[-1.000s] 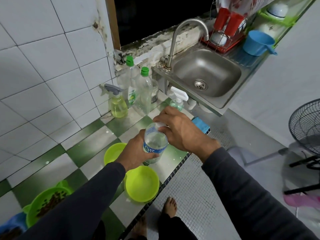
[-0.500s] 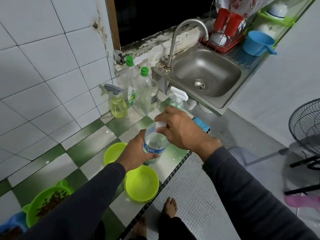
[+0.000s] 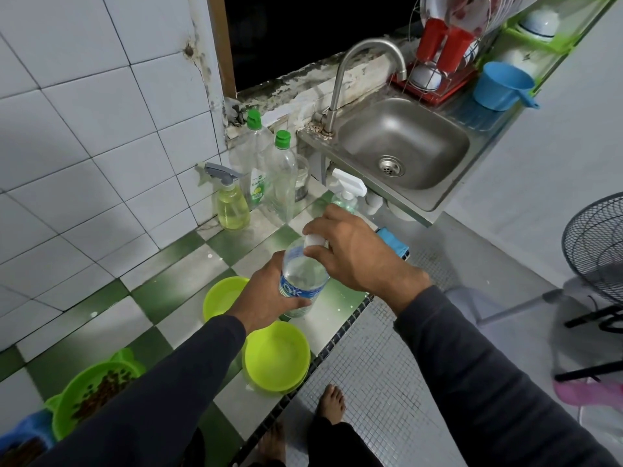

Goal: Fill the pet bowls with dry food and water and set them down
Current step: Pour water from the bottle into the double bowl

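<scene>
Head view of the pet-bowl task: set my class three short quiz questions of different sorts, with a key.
1. True or false: the bottle already has its cap off.
2. Which hand holds the bottle's body? A) left hand B) right hand C) neither
3. Fill in: the bowl with dry food lies at the view's lower ______ corner.

Key: 1 false, the right hand's grip is on the cap, which sits on the neck. 2 A. 3 left; the two light green bowls near the counter edge hold no food.
</scene>
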Demonstrator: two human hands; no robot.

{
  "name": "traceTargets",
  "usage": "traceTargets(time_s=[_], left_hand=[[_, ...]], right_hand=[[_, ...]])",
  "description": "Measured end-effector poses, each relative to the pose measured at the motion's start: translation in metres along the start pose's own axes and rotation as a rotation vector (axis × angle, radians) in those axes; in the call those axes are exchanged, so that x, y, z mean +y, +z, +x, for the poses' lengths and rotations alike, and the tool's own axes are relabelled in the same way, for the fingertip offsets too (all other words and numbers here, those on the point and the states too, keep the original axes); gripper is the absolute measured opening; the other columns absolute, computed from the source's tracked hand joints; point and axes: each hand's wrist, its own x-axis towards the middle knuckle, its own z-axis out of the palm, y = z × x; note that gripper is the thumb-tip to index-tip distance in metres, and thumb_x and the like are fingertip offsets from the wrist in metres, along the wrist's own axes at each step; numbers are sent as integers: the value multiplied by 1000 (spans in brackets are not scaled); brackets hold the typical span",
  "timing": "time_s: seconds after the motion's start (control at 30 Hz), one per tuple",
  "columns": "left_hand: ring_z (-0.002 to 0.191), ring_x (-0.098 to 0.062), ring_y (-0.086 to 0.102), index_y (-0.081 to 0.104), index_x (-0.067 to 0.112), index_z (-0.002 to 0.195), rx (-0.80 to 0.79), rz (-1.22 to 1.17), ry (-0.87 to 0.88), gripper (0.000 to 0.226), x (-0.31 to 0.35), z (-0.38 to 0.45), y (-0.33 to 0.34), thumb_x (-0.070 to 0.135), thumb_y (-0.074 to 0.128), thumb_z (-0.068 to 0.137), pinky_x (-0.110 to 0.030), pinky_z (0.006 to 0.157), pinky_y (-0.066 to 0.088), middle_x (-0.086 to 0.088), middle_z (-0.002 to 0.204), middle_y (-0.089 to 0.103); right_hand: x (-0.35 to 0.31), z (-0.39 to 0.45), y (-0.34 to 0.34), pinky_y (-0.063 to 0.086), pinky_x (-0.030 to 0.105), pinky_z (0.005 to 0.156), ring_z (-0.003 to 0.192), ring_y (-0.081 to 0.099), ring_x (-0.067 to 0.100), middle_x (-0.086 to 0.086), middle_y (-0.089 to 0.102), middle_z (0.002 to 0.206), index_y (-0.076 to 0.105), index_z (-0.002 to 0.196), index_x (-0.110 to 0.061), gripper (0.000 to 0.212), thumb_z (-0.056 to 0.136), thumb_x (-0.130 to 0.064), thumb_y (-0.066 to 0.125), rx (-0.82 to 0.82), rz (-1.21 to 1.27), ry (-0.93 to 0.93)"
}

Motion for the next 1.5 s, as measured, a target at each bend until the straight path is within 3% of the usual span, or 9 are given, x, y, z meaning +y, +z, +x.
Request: traceTargets(time_s=[0.17, 0.33, 0.47, 0.6, 0.8, 0.9, 0.97, 1.17, 1.5], left_hand=[[106, -5, 67, 46, 31, 133, 7, 19, 0, 86, 0, 0, 0, 29, 97, 64, -28, 88, 58, 11, 116, 68], [109, -4, 66, 44, 37, 132, -3, 27, 3, 86, 0, 0, -1, 31, 96, 65, -33, 91, 59, 14, 119, 67], [108, -5, 66, 45, 33, 135, 2, 16, -2, 87, 0, 1, 0, 29, 97, 65, -32, 92, 59, 12, 118, 67], [107, -6, 67, 46, 32, 133, 2, 18, -1, 86, -2, 2, -1, 31, 96, 63, -37, 92, 59, 10, 117, 68], [107, -3, 66, 43, 39, 132, -3, 10, 0, 86, -1, 1, -1, 31, 96, 65, -35, 91, 60, 14, 118, 67], [106, -4, 67, 45, 33, 133, 5, 6, -7, 86, -1, 1, -1, 28, 97, 65, -35, 91, 60, 11, 117, 68], [106, -4, 67, 45, 32, 133, 13, -3, -3, 85, -1, 1, 0, 26, 97, 65, -35, 91, 59, 10, 117, 68], [110, -6, 66, 44, 37, 133, -11, -4, -9, 87, -1, 1, -2, 32, 96, 64, -36, 92, 60, 12, 120, 67], [109, -3, 65, 44, 36, 131, -5, 19, 0, 84, 1, 1, -1, 32, 96, 64, -31, 92, 59, 13, 120, 66]], right_hand=[[4, -3, 0, 47, 37, 90, 105, 52, 26, 6, 55, 111, 68, 126, -18, 40, 87, -8, 70, -28, 40, -79], [-1, 2, 1, 46, 35, 76, 94, 59, 23, -1, 55, 98, 63, 112, -19, 51, 87, -64, 64, -24, -18, 152], [1, 3, 4, 47, 37, 86, 101, 56, 27, 5, 54, 105, 69, 117, -14, 28, 94, -30, 67, -35, 7, 48], [3, -1, 2, 49, 43, 91, 109, 48, 26, 4, 53, 120, 66, 130, -25, 57, 78, -1, 69, -74, 37, -64], [0, 2, 5, 52, 42, 85, 97, 58, 25, 2, 52, 108, 63, 121, -20, 53, 86, -59, 68, 23, -1, 115], [0, 3, 6, 52, 42, 83, 92, 56, 23, 3, 52, 101, 69, 119, -19, 33, 90, -35, 68, 25, 33, 30], [1, 0, 5, 51, 40, 88, 102, 53, 23, 4, 53, 107, 65, 132, -23, 52, 81, -19, 63, 16, 86, -28], [0, 5, 4, 52, 41, 82, 90, 57, 21, 1, 56, 100, 69, 114, -20, 46, 87, -58, 66, 42, -27, 96], [15, -4, 12, 46, 15, 77, 82, 57, 5, -6, 56, 100, 76, 113, -25, 31, 84, -14, 73, 317, 441, 201]])
